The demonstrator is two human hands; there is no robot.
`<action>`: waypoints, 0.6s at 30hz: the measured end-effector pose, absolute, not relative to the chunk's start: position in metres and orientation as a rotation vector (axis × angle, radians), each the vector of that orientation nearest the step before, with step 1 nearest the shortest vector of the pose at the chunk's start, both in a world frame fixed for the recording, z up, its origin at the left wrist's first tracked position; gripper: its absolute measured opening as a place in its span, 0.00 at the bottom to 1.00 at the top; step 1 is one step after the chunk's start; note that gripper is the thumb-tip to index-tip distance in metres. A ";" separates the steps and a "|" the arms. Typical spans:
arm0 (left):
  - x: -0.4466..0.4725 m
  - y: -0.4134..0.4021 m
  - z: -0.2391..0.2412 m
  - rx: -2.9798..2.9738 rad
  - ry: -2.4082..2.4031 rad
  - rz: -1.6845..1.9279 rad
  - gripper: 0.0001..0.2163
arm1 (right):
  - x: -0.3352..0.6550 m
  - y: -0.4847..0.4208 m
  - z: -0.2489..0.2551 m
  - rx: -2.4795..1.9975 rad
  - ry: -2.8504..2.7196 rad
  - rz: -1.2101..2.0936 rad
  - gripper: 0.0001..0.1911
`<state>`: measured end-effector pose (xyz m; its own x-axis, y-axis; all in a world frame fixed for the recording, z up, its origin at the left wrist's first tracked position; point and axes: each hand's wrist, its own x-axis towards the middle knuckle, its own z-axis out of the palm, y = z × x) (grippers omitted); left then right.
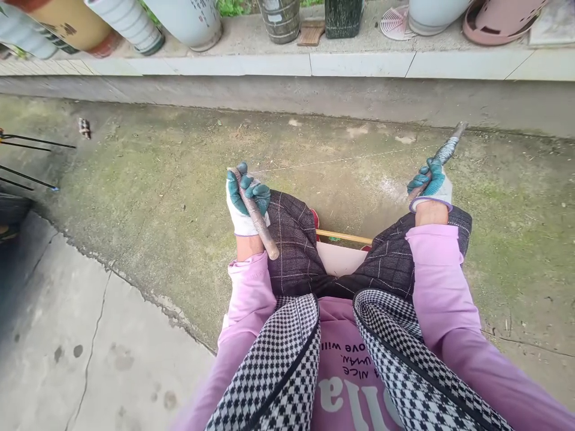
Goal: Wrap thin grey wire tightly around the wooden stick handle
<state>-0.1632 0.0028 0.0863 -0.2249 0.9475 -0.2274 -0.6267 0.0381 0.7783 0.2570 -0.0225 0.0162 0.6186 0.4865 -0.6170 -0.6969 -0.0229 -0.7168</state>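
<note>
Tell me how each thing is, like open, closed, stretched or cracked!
Left hand: gloved, closed around a stick.
Left stick: held, slanted.
Right hand: gloved, closed around a stick.
Right stick: held, slanted, wrapped near its far end.
Thin strand: stretched between the hands.
Checked vest: open at the front.
Grey paving: cracked, spotted.
Dark square pot: standing.

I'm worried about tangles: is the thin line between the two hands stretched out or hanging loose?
Stretched out: the thin line runs nearly straight from the left hand to the right hand. Exact tightness: cannot tell.
</note>
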 end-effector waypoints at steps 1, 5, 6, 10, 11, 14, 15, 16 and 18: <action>-0.165 -0.001 0.086 0.460 0.956 1.537 0.17 | 0.256 -0.023 0.018 -1.251 0.219 0.966 0.11; -0.165 -0.021 0.083 0.518 1.049 1.506 0.15 | 0.255 -0.027 0.025 -1.194 0.231 1.000 0.11; -0.162 -0.026 0.082 0.528 1.085 1.526 0.14 | 0.255 -0.027 0.027 -1.193 0.222 0.993 0.10; -0.141 -0.033 0.076 0.584 1.090 1.654 0.08 | 0.265 -0.027 0.035 -1.182 0.183 0.898 0.08; -0.132 -0.030 0.072 0.603 1.055 1.657 0.07 | 0.270 -0.027 0.038 -1.175 0.181 0.870 0.08; -0.102 -0.014 0.051 0.584 0.965 1.557 0.06 | 0.285 -0.027 0.051 -1.150 0.176 0.785 0.09; -0.091 -0.007 0.040 0.537 0.957 1.499 0.05 | 0.290 -0.028 0.057 -1.144 0.159 0.761 0.10; -0.081 0.000 0.029 0.463 0.958 1.437 0.03 | 0.293 -0.029 0.063 -1.142 0.130 0.744 0.09; -0.064 0.010 0.005 0.313 1.051 1.280 0.05 | 0.295 -0.031 0.076 -1.152 0.040 0.736 0.09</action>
